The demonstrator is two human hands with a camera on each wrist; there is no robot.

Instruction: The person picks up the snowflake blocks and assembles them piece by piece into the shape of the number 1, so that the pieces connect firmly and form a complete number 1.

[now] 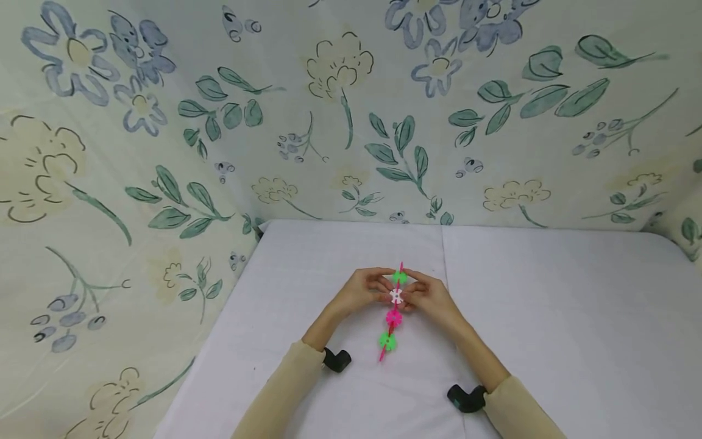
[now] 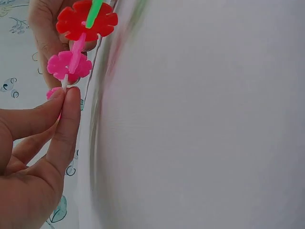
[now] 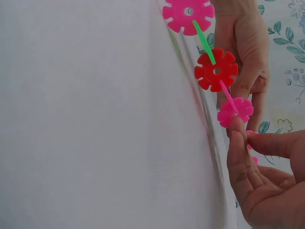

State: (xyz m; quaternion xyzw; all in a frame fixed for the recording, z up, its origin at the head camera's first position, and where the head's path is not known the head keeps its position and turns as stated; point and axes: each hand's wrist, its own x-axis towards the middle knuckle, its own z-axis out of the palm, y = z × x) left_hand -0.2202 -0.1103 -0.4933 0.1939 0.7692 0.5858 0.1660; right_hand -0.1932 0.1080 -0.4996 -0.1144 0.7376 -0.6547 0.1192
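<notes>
A chain of slotted plastic snowflake discs hangs between the two hands in the head view, with green, white (image 1: pixel 397 296) and pink (image 1: pixel 393 318) discs joined at their slots. The left hand (image 1: pixel 362 291) pinches the white disc from the left, thumb against index finger; the left wrist view shows its edge between those fingertips. Opposite it, the right hand (image 1: pixel 433 299) pinches the chain at about the same place, its fingertips partly covering the discs there. Below the fingers run a pink disc (image 3: pixel 243 107), a red disc (image 3: pixel 205 76) and a green disc (image 3: pixel 204 40) seen edge-on.
A white cloth (image 1: pixel 548 317) covers the table. Behind it and along the left hangs a flower-printed curtain (image 1: pixel 307 152). A black wrist device sits by each cuff, one at the left (image 1: pixel 337 361) and one at the right (image 1: pixel 466 399).
</notes>
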